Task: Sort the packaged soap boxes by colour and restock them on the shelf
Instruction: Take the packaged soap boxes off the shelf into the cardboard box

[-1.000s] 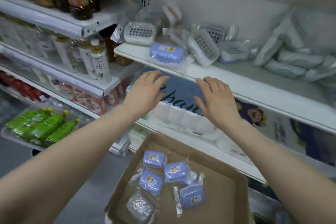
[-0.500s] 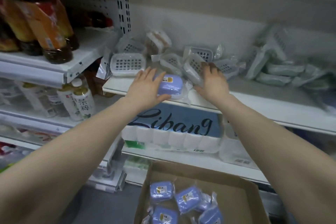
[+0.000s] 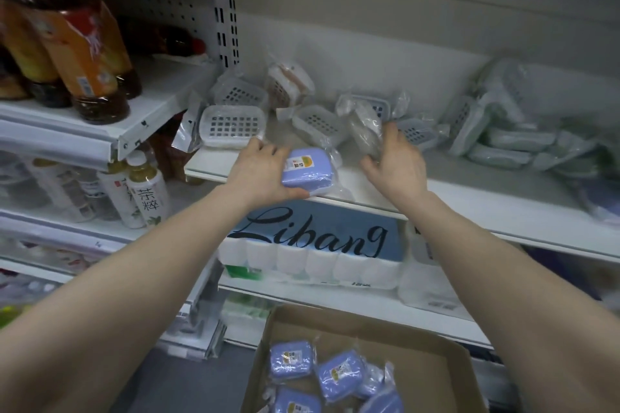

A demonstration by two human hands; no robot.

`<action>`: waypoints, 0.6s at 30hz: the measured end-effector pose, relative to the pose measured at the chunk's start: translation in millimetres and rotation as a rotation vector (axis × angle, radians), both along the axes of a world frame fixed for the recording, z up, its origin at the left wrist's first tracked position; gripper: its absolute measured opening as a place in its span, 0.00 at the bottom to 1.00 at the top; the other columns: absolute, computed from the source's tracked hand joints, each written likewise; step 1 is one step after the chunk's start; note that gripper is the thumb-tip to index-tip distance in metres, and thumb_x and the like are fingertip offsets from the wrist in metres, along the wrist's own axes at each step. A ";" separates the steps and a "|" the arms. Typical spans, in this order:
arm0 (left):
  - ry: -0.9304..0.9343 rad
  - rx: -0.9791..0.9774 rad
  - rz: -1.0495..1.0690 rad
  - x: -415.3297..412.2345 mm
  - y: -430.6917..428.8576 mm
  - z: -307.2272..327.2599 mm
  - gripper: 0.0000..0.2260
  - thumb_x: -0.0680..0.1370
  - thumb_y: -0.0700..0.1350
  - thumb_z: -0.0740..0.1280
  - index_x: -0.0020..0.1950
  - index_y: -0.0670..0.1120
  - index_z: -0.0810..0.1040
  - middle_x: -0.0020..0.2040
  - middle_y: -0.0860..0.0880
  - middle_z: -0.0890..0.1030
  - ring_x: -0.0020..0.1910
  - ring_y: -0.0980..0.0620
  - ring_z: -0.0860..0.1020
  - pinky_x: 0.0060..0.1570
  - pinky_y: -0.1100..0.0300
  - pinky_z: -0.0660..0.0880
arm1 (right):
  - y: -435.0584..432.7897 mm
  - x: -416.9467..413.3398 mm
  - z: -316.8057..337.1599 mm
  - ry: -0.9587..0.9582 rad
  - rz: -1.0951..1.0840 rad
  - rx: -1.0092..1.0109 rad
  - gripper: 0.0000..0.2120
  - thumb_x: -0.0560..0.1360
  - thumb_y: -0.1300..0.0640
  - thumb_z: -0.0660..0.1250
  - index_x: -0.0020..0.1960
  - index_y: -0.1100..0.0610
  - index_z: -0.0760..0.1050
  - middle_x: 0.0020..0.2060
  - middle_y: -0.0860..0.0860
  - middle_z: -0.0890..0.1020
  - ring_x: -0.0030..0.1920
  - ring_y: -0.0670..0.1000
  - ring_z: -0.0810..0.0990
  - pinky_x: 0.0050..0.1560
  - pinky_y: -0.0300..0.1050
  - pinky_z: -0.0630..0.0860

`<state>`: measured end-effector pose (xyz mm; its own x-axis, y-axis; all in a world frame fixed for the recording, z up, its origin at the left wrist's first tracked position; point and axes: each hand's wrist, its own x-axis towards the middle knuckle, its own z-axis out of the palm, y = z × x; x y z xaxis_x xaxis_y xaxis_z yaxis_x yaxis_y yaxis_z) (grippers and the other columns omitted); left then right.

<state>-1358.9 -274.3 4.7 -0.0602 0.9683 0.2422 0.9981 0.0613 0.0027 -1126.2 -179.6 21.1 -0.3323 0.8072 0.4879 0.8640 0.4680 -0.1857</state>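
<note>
On my feed the left hand [image 3: 260,174] is clamped on a blue soap box [image 3: 307,171]. The thumb is hooked under the box's front edge and the fingers run along its left side. The box sits in its clear wrap at the front lip of the shelf [image 3: 469,208], just right of the palm, with its yellow label facing up.

The right hand [image 3: 396,164] is apart from the left, further along the same shelf. Its fingers curl round the right side of a grey soap box [image 3: 364,132] in crinkled wrap, and the thumb reaches in below it. That box stands tilted on end, up and to the left of the palm. I read this as a grip, though the wrap blurs the contact.

Behind both hands, white soap boxes [image 3: 231,126] with gridded lids lie jumbled against the back wall. Pale green packs [image 3: 503,141] are heaped well to the right.

Under the shelf sits a toilet paper pack [image 3: 318,238] printed "Libang". Below that a cardboard box [image 3: 369,322] holds more blue boxes [image 3: 291,359], loosely piled. On the neighbouring shelves to the left I see orange-labelled bottles [image 3: 84,54] above and tea bottles [image 3: 147,194] beneath.
</note>
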 end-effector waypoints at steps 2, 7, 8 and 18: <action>-0.030 0.043 0.035 5.9 -9.3 -1.2 0.43 0.64 0.74 0.64 0.70 0.48 0.67 0.62 0.46 0.75 0.56 0.43 0.69 0.59 0.51 0.66 | -15.2 11.7 5.6 0.126 0.084 -0.029 0.30 0.73 0.54 0.65 0.73 0.58 0.62 0.62 0.59 0.75 0.55 0.62 0.77 0.47 0.51 0.70; -0.259 0.224 0.027 30.7 -43.7 -17.1 0.41 0.64 0.66 0.74 0.69 0.45 0.67 0.61 0.43 0.73 0.57 0.41 0.72 0.60 0.48 0.69 | -62.6 52.4 -2.6 0.207 0.281 -0.072 0.31 0.77 0.52 0.64 0.77 0.54 0.57 0.67 0.56 0.69 0.53 0.57 0.77 0.48 0.47 0.70; -0.310 0.248 0.035 38.2 -53.2 -21.2 0.42 0.63 0.64 0.75 0.69 0.44 0.67 0.61 0.42 0.72 0.56 0.40 0.73 0.60 0.47 0.70 | -72.0 61.6 -9.9 0.192 0.319 -0.076 0.30 0.77 0.51 0.63 0.76 0.53 0.58 0.65 0.56 0.70 0.48 0.56 0.77 0.46 0.46 0.70; -0.399 0.182 0.162 110.9 -146.4 -130.0 0.40 0.65 0.66 0.69 0.69 0.44 0.66 0.60 0.43 0.71 0.59 0.41 0.71 0.59 0.48 0.70 | -131.1 135.5 -139.1 0.219 0.452 -0.302 0.27 0.77 0.49 0.65 0.74 0.53 0.63 0.61 0.53 0.72 0.52 0.52 0.74 0.53 0.52 0.74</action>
<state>-1248.0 -420.7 -125.3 -0.3305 0.8825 0.3345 0.8943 0.1796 0.4098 -990.7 -310.7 -118.0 -0.5932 0.7228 0.3545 0.5176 0.6797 -0.5196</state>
